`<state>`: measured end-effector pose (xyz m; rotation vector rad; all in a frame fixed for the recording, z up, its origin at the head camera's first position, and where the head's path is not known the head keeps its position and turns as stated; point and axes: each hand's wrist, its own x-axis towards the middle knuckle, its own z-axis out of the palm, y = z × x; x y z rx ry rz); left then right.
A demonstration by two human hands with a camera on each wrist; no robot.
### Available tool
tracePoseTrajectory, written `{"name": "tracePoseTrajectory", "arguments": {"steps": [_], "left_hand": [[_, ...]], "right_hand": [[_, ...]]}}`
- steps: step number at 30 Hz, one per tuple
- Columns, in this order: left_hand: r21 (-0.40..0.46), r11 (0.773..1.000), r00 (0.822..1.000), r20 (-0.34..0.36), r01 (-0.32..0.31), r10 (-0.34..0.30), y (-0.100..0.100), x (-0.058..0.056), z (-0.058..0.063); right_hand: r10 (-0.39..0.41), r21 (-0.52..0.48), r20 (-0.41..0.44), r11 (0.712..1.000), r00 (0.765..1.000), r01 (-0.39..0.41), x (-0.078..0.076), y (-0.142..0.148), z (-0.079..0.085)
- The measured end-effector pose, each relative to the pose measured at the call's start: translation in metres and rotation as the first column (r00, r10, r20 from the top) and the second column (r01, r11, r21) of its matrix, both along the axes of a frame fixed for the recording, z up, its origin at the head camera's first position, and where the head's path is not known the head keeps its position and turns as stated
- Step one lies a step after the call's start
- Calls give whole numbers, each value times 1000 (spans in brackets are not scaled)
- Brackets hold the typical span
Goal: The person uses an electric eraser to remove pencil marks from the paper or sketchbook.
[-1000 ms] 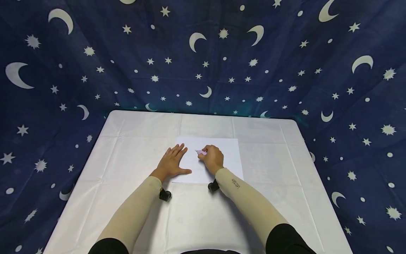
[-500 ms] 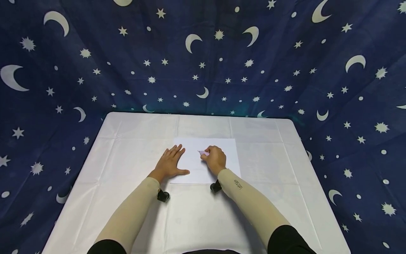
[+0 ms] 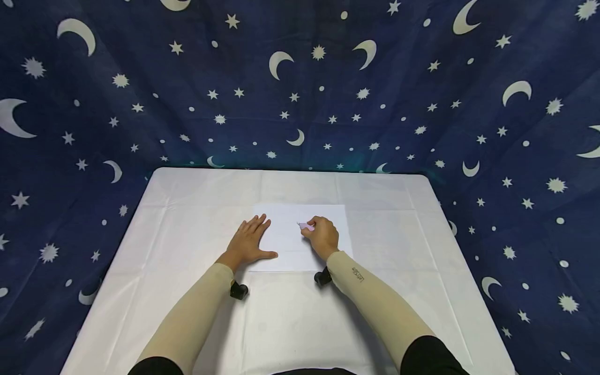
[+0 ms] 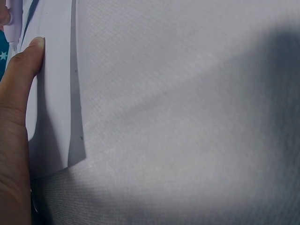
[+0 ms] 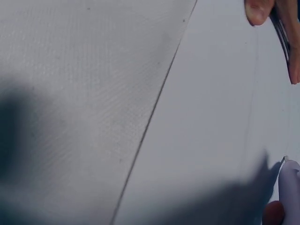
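Note:
A white sheet of paper point(image 3: 288, 250) lies on the white-covered table. My left hand point(image 3: 247, 242) rests on its left side, fingers straight and spread, thumb pointing right. In the left wrist view that thumb point(image 4: 21, 84) lies against the paper point(image 4: 56, 117). My right hand point(image 3: 324, 237) grips a lilac tool with a narrow pointed tip point(image 3: 307, 226) over the right half of the sheet, its tip facing left. The right wrist view catches the tool point(image 5: 290, 192) at the right edge, tip close over the paper point(image 5: 201, 108). Faint lengthwise lines show on the sheet there.
The table point(image 3: 197, 187) has a pale, creased cover. A dark blue curtain point(image 3: 211, 67) with moons and stars hangs behind it and at both sides. Each wrist wears a small black camera, one of them the left wrist camera point(image 3: 239, 290).
My right hand has slid right across the paper with the lilac tool. The left hand stays put on the sheet. The whole head view has shifted slightly left.

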<state>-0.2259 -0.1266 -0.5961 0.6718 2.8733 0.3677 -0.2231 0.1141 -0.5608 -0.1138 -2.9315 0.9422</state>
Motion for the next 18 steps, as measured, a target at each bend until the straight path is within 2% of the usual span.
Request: {"name": "tracePoseTrajectory", "arguments": {"steps": [6,9,13,18], "left_hand": [[18,999,999,-29,-33,33,-10,6,-3],[51,998,999,-45,-25,27,-9,7,-5],[61,998,999,-48,0,3,-3,6,-8],[44,999,999,-49,6,-4,6,2,-8]], "right_hand": [[35,-66,-1,997,999,-35,4,1,-5],[35,-136,-8,990,999,-36,8,11,-5],[-17,-196,-31,981,999,11,13,35,-10],[-140,-231,-72,965,987,120,15,69,-13]]}}
